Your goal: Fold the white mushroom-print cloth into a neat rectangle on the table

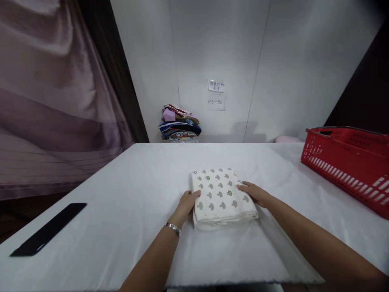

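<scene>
A folded white cloth [217, 192] printed with grey and green mushrooms lies on the white-covered table in front of me. At its left edge, my left hand [187, 204] grips the stack with the thumb on top; the other fingers are mostly hidden at the side. My right hand [253, 192] holds the opposite edge, fingers partly over the printed top. The layers show along the near side, where the cloth looks slightly loose. A bracelet [174, 228] circles my left wrist.
A red plastic basket [343, 170] stands at the right. On the left lies a flat black strip [50, 229]. Several folded fabrics form a pile [180, 125] beyond the far edge of the table [146, 174]. Paper notes [216, 95] are on the wall, and a pinkish curtain [54, 101] hangs left.
</scene>
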`<state>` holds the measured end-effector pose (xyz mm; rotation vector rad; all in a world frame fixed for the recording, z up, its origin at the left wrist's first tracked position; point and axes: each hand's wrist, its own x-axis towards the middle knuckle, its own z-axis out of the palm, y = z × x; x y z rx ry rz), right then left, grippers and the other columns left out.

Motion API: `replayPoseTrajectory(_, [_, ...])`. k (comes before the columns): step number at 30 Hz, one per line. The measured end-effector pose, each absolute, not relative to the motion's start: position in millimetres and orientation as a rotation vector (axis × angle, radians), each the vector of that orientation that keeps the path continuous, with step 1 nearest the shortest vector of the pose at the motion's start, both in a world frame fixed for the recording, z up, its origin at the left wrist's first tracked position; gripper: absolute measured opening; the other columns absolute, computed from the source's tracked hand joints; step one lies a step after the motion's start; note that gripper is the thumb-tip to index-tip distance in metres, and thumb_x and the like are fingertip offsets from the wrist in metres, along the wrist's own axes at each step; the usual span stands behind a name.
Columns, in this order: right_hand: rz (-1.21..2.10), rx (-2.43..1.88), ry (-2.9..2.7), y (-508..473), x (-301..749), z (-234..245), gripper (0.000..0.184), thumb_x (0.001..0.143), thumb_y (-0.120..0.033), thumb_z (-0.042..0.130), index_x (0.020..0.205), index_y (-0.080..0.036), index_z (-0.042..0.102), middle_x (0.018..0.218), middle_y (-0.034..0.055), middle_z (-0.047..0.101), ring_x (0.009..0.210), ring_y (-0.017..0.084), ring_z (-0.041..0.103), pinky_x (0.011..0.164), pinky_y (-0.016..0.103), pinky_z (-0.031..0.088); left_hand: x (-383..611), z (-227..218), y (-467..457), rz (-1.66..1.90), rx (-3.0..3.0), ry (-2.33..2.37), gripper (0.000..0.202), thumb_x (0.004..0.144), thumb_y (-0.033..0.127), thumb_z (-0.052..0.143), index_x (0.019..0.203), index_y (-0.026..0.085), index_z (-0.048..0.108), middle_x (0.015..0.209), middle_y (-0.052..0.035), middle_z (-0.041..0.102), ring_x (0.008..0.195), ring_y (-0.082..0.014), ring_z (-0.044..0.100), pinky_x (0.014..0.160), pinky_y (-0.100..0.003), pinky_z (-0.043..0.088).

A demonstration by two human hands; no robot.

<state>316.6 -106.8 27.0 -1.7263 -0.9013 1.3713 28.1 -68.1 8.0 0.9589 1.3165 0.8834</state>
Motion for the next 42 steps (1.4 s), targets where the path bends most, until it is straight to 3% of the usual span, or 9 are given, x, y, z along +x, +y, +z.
replayPoseTrajectory(4, [1.586, -1.45, -0.889, -105, 316, 22, 0.054, 0.072, -0.039, 0.071, 0.118, -0.017, 0.053, 0.111, 0.0136, 0.066, 0.096, 0.024, 0.065, 0.085, 0.037, 0.052, 27, 13, -66, 0.736, 0.882, 1.223, 0.043, 0.067, 0.045, 0.07, 0.093, 0.011, 0.063, 0.084, -0.0128, 0.071, 0.079, -0.0239, 0.067, 0.07, -0.033, 0.053])
replayPoseTrajectory(8, [1.697, -1.31, -0.856, -106, 314, 18, 0.04, 0.074, -0.03, 0.067, 0.109, -0.014, 0.057, 0.103, 0.0139, 0.069, 0.091, 0.024, 0.067, 0.087, 0.039, 0.052, 25, 15, -64, 0.698, 0.856, 1.205, 0.039, 0.068, 0.047, 0.067, 0.087, 0.012, 0.065, 0.082, -0.0112, 0.071, 0.078, -0.0239, 0.067, 0.068, -0.032, 0.054])
replayPoseTrajectory(15, [1.498, -1.328, -0.957, -86, 326, 36, 0.047, 0.07, -0.024, 0.068, 0.114, -0.016, 0.056, 0.101, 0.0115, 0.07, 0.087, 0.025, 0.068, 0.077, 0.038, 0.055, 43, 31, -57, 0.924, 0.818, 1.075, 0.031, 0.067, 0.029, 0.067, 0.093, 0.012, 0.062, 0.085, -0.0118, 0.071, 0.074, -0.0219, 0.067, 0.067, -0.032, 0.053])
replayPoseTrajectory(20, [1.343, -1.294, -0.985, -53, 336, 49, 0.055, 0.07, -0.027, 0.069, 0.122, -0.021, 0.052, 0.105, 0.009, 0.069, 0.087, 0.024, 0.068, 0.076, 0.037, 0.055, 53, 43, -24, 1.063, 1.064, 1.168, 0.032, 0.07, 0.036, 0.065, 0.093, 0.014, 0.061, 0.091, -0.008, 0.07, 0.075, -0.0173, 0.065, 0.064, -0.025, 0.049])
replayPoseTrajectory(24, [1.177, -1.674, -1.07, -35, 339, 34, 0.054, 0.071, -0.032, 0.068, 0.122, -0.018, 0.053, 0.108, 0.0111, 0.067, 0.091, 0.025, 0.066, 0.077, 0.038, 0.054, 55, 30, -2, 0.91, 1.056, 1.324, 0.042, 0.066, 0.04, 0.069, 0.094, 0.01, 0.06, 0.088, -0.0139, 0.069, 0.073, -0.0216, 0.065, 0.064, -0.03, 0.048])
replayPoseTrajectory(27, [0.991, -1.917, -1.184, -30, 343, 19, 0.051, 0.07, -0.033, 0.068, 0.117, -0.016, 0.058, 0.107, 0.012, 0.066, 0.096, 0.027, 0.063, 0.083, 0.04, 0.05, 53, 13, 2, 0.904, 1.055, 1.413, 0.061, 0.061, 0.041, 0.075, 0.109, 0.009, 0.056, 0.102, -0.0176, 0.066, 0.086, -0.0249, 0.064, 0.073, -0.032, 0.047])
replayPoseTrajectory(30, [0.802, -1.948, -1.348, -27, 344, 14, 0.051, 0.07, -0.03, 0.067, 0.118, -0.016, 0.058, 0.113, 0.0119, 0.064, 0.107, 0.029, 0.058, 0.095, 0.044, 0.042, 51, 0, 0, 0.911, 1.115, 1.463, 0.079, 0.064, 0.049, 0.072, 0.127, 0.012, 0.044, 0.11, -0.0152, 0.063, 0.092, -0.0235, 0.062, 0.079, -0.031, 0.045])
replayPoseTrajectory(35, [0.304, -1.737, -1.821, -14, 320, 19, 0.04, 0.08, -0.023, 0.052, 0.118, -0.018, 0.059, 0.129, 0.0097, 0.055, 0.122, 0.025, 0.046, 0.105, 0.042, 0.033, 49, -9, -3, 0.854, 1.318, 1.534, 0.077, 0.073, 0.049, 0.064, 0.135, 0.015, 0.035, 0.1, -0.0086, 0.065, 0.086, -0.0201, 0.063, 0.074, -0.028, 0.044])
replayPoseTrajectory(42, [0.317, -1.79, -1.919, 30, 280, 24, 0.026, 0.082, -0.017, 0.047, 0.096, -0.019, 0.069, 0.102, 0.0065, 0.068, 0.096, 0.022, 0.061, 0.085, 0.03, 0.044, 49, -7, -5, 0.837, 1.4, 1.542, 0.064, 0.077, 0.045, 0.059, 0.131, 0.02, 0.037, 0.094, -0.0036, 0.067, 0.081, -0.0179, 0.063, 0.071, -0.027, 0.042])
